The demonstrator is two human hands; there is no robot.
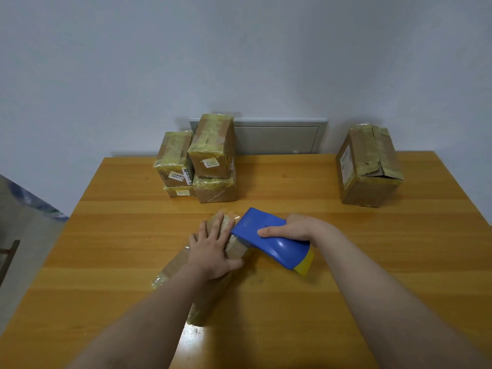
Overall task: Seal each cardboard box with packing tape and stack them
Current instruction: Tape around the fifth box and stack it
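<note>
**Taping a Box on the Yellow Counter**

The counter [292, 302] is made of wood. It is orange-yellow, smooth and a bit shiny, with long stripes in the grain. Behind it stands a plain pale wall [239, 62]. A flat grey panel [277, 139] is set low in the wall, just above the far edge of the counter.

At the back, a little to the left, sits a stack of boxes [207, 161]. There are four of them, two on the bottom and two on top. They are brown cardboard wrapped in shiny yellowish tape, with small white labels. Well apart from them, at the back right, stands a big box [370, 169]. Its tape is wrinkled and its top corner is torn.

Near the middle of the counter lies a long box [173, 267], brown and covered in glossy tape. The left hand [213, 249] lies flat on it with its fingers spread, pressing down. The right hand [292, 227] grips a tape dispenser [255, 219], its fingers curled round it. The dispenser is smooth blue plastic with a yellow end [303, 267]. Its front touches the far end of the long box, right beside the left hand's fingers.
</note>
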